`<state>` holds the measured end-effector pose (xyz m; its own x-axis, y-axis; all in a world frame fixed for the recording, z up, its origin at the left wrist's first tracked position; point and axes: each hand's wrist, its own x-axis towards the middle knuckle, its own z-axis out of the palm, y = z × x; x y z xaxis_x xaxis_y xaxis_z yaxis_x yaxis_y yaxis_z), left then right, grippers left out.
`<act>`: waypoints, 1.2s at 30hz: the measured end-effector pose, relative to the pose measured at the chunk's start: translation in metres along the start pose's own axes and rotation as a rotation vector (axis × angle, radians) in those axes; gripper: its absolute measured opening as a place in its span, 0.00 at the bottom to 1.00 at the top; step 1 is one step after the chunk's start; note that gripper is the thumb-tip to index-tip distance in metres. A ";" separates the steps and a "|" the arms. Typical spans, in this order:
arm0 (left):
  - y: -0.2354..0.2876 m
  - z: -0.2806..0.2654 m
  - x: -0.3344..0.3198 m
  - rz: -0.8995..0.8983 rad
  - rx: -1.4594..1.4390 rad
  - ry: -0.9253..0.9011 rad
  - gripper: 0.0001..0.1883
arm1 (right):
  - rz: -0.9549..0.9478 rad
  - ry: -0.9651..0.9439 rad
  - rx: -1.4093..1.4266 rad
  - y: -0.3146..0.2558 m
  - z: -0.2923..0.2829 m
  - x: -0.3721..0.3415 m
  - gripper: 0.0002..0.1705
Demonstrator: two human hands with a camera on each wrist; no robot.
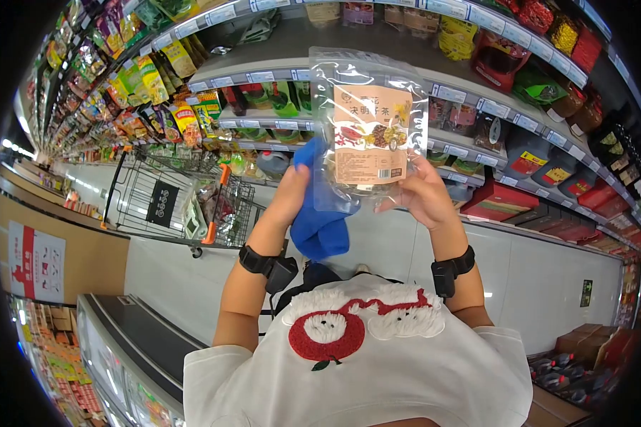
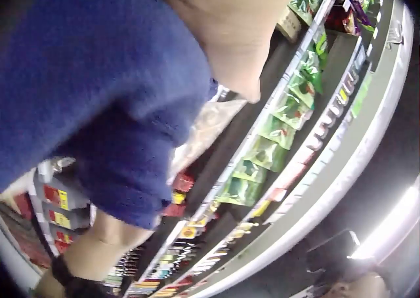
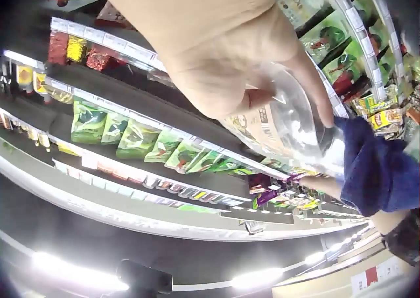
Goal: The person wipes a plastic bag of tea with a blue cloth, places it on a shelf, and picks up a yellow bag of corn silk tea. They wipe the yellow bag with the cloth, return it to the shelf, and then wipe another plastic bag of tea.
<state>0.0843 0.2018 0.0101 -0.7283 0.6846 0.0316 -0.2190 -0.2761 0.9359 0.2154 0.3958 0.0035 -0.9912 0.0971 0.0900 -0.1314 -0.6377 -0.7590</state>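
Observation:
A clear pouch [image 1: 370, 135] with a beige printed label is held upright in front of the chest, label facing the head camera. The right hand [image 1: 426, 196] grips its lower right edge, fingers partly behind it; in the right wrist view that hand [image 3: 230, 62] pinches the pouch [image 3: 269, 124]. A blue cloth [image 1: 320, 220] hangs from the left hand [image 1: 290, 192] at the pouch's left side; the left fingers are hidden behind cloth and pouch. The blue cloth [image 2: 125, 108] fills much of the left wrist view, beside part of the left hand [image 2: 223, 36].
Shelves [image 1: 278, 75] of packaged goods curve across the front and both sides. A shopping cart [image 1: 171, 203] holding a few packages stands at the left on the tiled floor [image 1: 384, 245]. A dark-topped freezer case [image 1: 139, 341] is at lower left, boxes [image 1: 584, 341] at lower right.

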 end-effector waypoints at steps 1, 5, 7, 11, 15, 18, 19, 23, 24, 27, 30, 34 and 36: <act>0.010 -0.001 -0.006 0.069 0.259 -0.086 0.21 | 0.022 0.045 -0.044 0.001 0.002 0.000 0.36; 0.008 -0.002 -0.017 0.204 0.553 -0.134 0.19 | 0.044 0.174 -0.294 0.009 -0.003 -0.002 0.37; 0.005 0.002 -0.019 0.263 0.652 -0.105 0.17 | -0.050 0.299 -0.542 0.027 -0.016 0.004 0.40; 0.007 0.014 -0.021 0.318 0.876 -0.026 0.13 | -0.336 0.533 -1.143 0.039 -0.004 0.005 0.46; -0.002 0.017 -0.021 0.451 0.981 -0.051 0.11 | -0.225 0.310 -0.751 0.040 0.012 0.009 0.55; -0.009 0.033 -0.026 0.700 1.063 -0.130 0.09 | -0.235 0.162 -0.483 0.044 0.015 0.015 0.62; -0.008 0.032 -0.029 0.642 1.130 -0.181 0.07 | -0.253 0.131 -0.446 0.045 0.015 0.017 0.65; -0.003 0.029 -0.031 0.700 1.173 -0.259 0.11 | -0.289 0.124 -0.457 0.049 0.016 0.019 0.73; -0.002 0.029 -0.032 0.707 1.163 -0.272 0.09 | -0.304 0.126 -0.474 0.050 0.015 0.019 0.73; 0.003 0.033 -0.034 0.752 1.128 -0.312 0.11 | -0.373 0.064 -0.516 0.054 0.007 0.024 0.77; 0.008 0.034 -0.036 0.819 1.148 -0.322 0.16 | -0.332 -0.057 -0.326 0.052 0.006 0.025 0.78; 0.002 0.024 -0.032 0.801 1.365 -0.204 0.22 | -0.185 -0.139 0.086 0.042 0.027 0.013 0.75; 0.000 0.020 -0.028 0.707 1.521 -0.109 0.23 | -0.120 -0.109 0.138 0.054 0.000 0.006 0.73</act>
<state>0.1182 0.1962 0.0163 -0.3425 0.7781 0.5265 0.9395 0.2844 0.1908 0.2019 0.3617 -0.0366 -0.9632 0.0999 0.2494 -0.2420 -0.7258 -0.6440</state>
